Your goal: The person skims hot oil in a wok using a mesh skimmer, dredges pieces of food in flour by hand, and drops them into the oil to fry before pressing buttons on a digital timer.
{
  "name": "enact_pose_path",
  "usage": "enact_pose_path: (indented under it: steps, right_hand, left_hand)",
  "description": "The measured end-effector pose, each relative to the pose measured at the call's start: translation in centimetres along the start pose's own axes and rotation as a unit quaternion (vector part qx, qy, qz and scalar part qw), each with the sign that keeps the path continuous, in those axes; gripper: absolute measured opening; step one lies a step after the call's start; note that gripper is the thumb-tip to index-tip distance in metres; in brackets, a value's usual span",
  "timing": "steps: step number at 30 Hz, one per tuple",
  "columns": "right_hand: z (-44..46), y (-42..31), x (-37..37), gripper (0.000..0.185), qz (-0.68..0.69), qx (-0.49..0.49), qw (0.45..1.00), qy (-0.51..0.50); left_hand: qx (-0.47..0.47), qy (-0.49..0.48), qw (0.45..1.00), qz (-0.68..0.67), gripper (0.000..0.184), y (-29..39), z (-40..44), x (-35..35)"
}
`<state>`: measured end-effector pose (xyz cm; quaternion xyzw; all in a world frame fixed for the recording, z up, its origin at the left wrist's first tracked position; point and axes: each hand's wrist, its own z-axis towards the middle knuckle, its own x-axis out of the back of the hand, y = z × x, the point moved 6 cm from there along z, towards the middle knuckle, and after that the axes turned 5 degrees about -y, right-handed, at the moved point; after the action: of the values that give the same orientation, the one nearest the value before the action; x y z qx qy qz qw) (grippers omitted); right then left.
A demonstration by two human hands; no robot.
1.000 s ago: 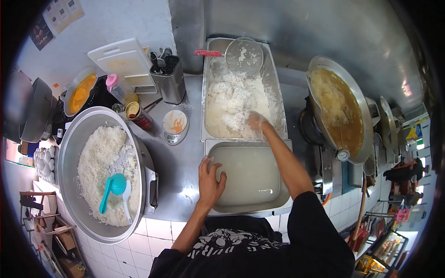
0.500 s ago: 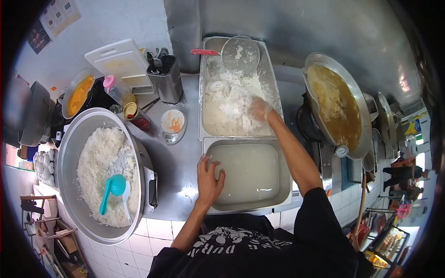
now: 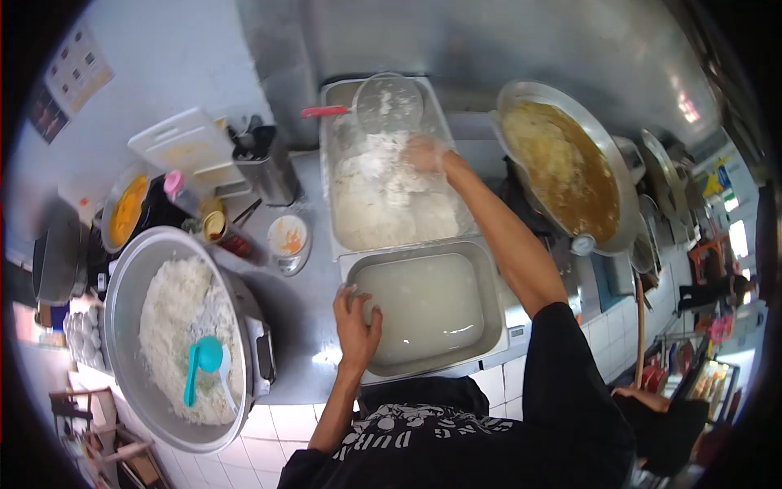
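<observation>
My right hand (image 3: 427, 155) is over the white flour (image 3: 391, 200) in the upper metal tray (image 3: 332, 204), near a round strainer (image 3: 388, 104) with a red handle; motion smears its fingers. Below that tray sits a second metal pan (image 3: 489, 326) of cloudy liquid (image 3: 428, 306). My left hand (image 3: 357, 326) rests at this pan's left rim, fingers apart and curved, holding nothing.
At left stands a large pot (image 3: 122, 342) of white rice with a teal scoop (image 3: 205, 357). A small scale (image 3: 289, 244), a knife holder (image 3: 269, 167) and a can are beside it. A wok (image 3: 615, 220) of frying oil is at right. Another person's arm (image 3: 648, 398) shows at lower right.
My right hand has moved from the tray's lower part up and back toward the strainer, through the flour. My left hand stays at the pan's rim. The view has shifted and tilted.
</observation>
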<state>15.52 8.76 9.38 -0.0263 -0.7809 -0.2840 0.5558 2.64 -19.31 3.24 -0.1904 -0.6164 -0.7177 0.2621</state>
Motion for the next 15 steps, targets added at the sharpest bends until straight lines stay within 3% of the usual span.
enact_pose_path:
  steps: [3, 6, 11, 15]
  right_hand:
    - [-2.3, 2.8, 4.7, 0.02, 0.061, -0.064, 0.993, 0.08]
    - [-2.4, 9.3, 5.5, 0.025, 0.302, -0.18, 0.935, 0.051]
    - [-15.7, 16.2, 8.9, 0.025, 0.323, -0.266, 0.901, 0.116]
    - [-28.8, 20.9, 6.2, 0.026, 0.299, -0.396, 0.86, 0.116]
  left_hand:
    - [-0.026, -0.001, 0.999, 0.037, 0.024, 0.0, -0.1, -0.3]
    - [-0.026, -0.01, 0.999, 0.042, 0.025, 0.4, -0.1, -0.3]
    - [-0.022, -0.007, 0.999, 0.047, 0.025, 0.4, -0.2, -0.4]
    - [-0.016, -0.003, 0.999, 0.045, 0.025, 0.4, -0.2, -0.4]
